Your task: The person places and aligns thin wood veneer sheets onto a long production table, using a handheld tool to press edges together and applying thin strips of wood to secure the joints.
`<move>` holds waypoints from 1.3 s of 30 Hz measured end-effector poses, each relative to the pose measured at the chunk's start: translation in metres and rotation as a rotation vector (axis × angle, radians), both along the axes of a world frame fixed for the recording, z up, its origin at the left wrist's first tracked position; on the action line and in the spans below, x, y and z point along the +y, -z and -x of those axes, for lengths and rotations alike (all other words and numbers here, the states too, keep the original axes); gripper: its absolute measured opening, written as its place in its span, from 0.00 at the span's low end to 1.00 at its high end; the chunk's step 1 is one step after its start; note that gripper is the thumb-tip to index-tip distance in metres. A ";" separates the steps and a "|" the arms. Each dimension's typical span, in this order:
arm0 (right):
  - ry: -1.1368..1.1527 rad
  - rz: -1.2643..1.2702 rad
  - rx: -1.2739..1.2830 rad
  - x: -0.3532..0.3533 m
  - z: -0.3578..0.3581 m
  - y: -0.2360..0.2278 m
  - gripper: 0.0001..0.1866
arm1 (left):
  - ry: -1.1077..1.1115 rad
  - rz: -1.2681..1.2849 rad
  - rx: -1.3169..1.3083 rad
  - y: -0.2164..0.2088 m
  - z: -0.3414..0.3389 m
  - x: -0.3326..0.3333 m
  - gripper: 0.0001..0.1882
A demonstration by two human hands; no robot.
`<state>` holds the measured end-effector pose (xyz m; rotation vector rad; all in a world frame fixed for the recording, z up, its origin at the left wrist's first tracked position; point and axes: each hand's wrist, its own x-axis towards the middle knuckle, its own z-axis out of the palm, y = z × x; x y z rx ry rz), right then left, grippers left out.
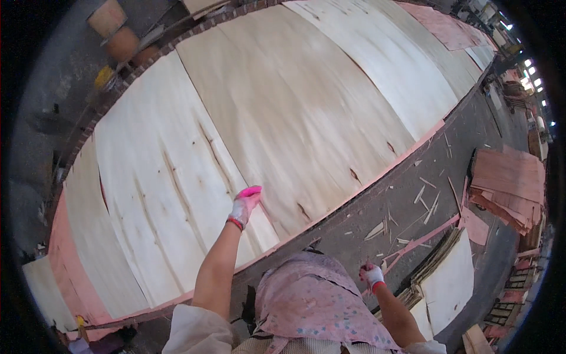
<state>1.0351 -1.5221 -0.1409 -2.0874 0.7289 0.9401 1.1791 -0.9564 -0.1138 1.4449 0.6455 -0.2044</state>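
Note:
My left hand, in a white glove with a pink coating, is over the seam between two wood veneer sheets. Its fingers are pressed together at the edge of the pale veneer sheet, which has long dark splits. The tan veneer sheet lies alongside it, with small knot holes near its front edge. Off the table's near side, my right hand hangs low to the right in a similar glove. Its fingers are curled, and whatever they hold, if anything, is too small to make out.
Pinkish sheets show under the pale ones along the long table's edges. At the right, a stack of veneer and a pile of reddish sheets stand on the floor. Wood scraps litter the floor between.

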 end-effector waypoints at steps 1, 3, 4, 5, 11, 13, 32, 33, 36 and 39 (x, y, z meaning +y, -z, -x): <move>0.013 -0.009 -0.008 0.003 0.006 -0.001 0.09 | -0.223 0.229 -0.008 -0.009 0.005 0.001 0.12; 0.414 -0.148 0.005 0.011 0.019 -0.014 0.12 | -0.497 0.478 -0.034 -0.016 0.029 0.011 0.17; 0.428 -0.157 -0.008 0.017 0.021 -0.016 0.12 | -0.537 0.501 -0.054 -0.016 0.042 0.019 0.19; 0.507 -0.175 -0.002 0.020 0.023 -0.015 0.11 | -0.545 0.475 -0.045 -0.018 0.052 0.021 0.19; 0.438 -0.203 -0.012 0.035 0.015 -0.019 0.12 | -0.542 0.476 0.004 -0.045 0.089 0.011 0.19; 0.461 -0.203 -0.069 0.035 0.012 -0.011 0.12 | -0.510 0.411 0.063 -0.053 0.087 0.003 0.18; 0.636 -0.021 -0.036 -0.097 0.085 0.059 0.18 | 0.223 0.074 0.185 -0.101 0.042 -0.202 0.20; 0.597 -0.009 0.013 -0.112 0.086 0.061 0.17 | 0.175 0.094 0.212 -0.087 0.043 -0.213 0.20; 0.766 -0.053 -0.014 -0.154 0.091 0.070 0.15 | 0.173 0.148 0.192 -0.078 0.039 -0.263 0.16; 0.985 -0.154 -0.163 -0.201 0.088 0.076 0.11 | 0.369 0.013 0.244 -0.059 0.033 -0.312 0.17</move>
